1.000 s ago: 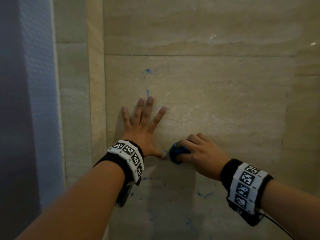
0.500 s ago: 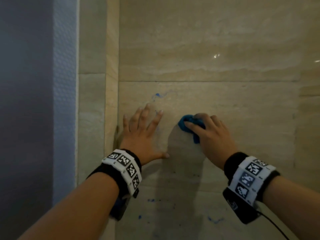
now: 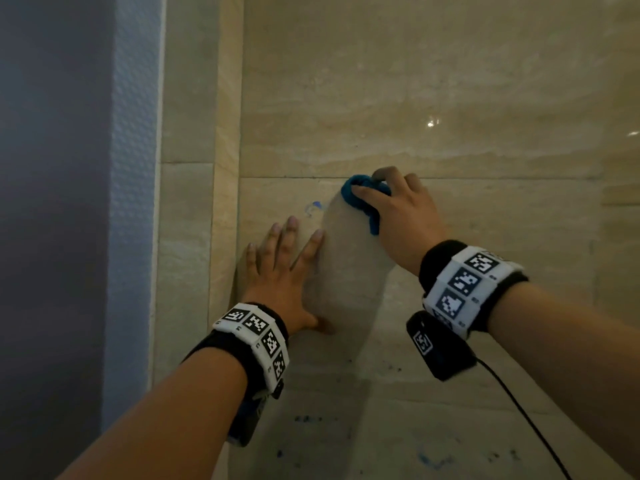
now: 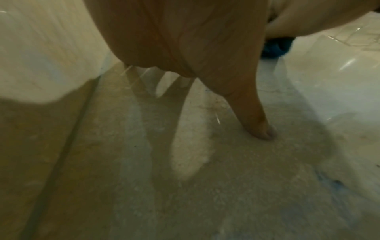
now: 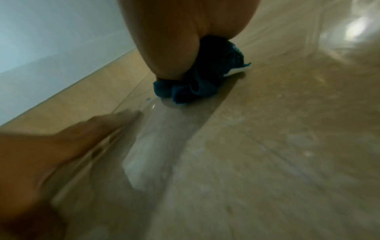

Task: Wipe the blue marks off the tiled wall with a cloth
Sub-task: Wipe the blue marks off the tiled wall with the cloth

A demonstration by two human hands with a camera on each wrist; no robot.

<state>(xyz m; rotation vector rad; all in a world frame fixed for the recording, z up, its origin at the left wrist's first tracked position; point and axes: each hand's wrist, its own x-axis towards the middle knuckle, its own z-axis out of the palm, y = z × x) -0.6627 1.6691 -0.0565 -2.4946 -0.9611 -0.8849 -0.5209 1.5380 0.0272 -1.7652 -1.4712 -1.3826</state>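
Head view: right hand (image 3: 403, 216) presses a bunched teal cloth (image 3: 360, 199) against the beige tiled wall (image 3: 450, 81), fingers curled round it, grasping it. Cloth sits at the horizontal grout line, upper part of the lower tile; its long axis runs approx. diagonal, from top-left down to bottom-right under the palm. A dull wet streak (image 3: 346, 271) runs from the cloth downward, betw. the 2 hands. Left hand (image 3: 280, 271) lies flat on the wall, fingers spread and straight, grasping nothing, tips pointing up. Just above its fingertips, a faint blue mark (image 3: 316, 206), left of the cloth and apart from it. More blue marks (image 3: 427, 459) and specks low on the wall near the bottom edge. Both wrists wear bands w/ black-and-white square code tags (image 3: 464, 282); no readable writing. A black cable (image 3: 519, 410) trails from the right wrist unit. Left edge: a bluish-grey textured wall (image 3: 131, 168).

Left wrist view: blurred. Left hand (image 4: 185, 40) w/ thumb tip touching the tile; other fingers mostly hidden. Cloth (image 4: 275, 48) shows dark teal at upper right, under the other hand. Blue smear (image 4: 333, 181) at right.

Right wrist view: blurred. Cloth (image 5: 197, 81) is crumpled, deep teal, w/ a small white tag or edge at its right, pinned to the wall under the right hand (image 5: 185, 32). Left hand (image 5: 51, 146) lies flat at lower left.
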